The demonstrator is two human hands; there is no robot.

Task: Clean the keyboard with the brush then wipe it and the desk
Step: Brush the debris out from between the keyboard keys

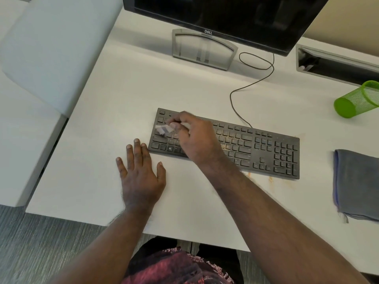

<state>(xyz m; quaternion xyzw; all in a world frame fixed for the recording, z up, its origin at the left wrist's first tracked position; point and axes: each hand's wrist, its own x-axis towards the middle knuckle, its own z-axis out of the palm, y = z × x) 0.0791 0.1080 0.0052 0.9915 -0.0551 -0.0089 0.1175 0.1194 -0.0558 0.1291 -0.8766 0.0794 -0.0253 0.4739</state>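
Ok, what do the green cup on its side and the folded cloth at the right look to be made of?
The green cup looks like painted wire mesh: a fine see-through grid on the wall, with a solid glossy base. Metal is likely, though plastic cannot be ruled out. The folded cloth looks like soft grey microfibre or a similar woven fabric: matte, limp folds and a stitched bluish edge.

My right hand (190, 136) is smeared by motion, and the brush (163, 129) it pinches is only a pale blur, so I can't make out its bristles. That hand and wrist cover the middle-left keys of the keyboard (266, 148). The key legends are too small for me to read. The monitor (235, 15), green mesh cup (357, 99), grey cloth (357, 183) and cable tray (336, 64) are all cut by the frame's edges.
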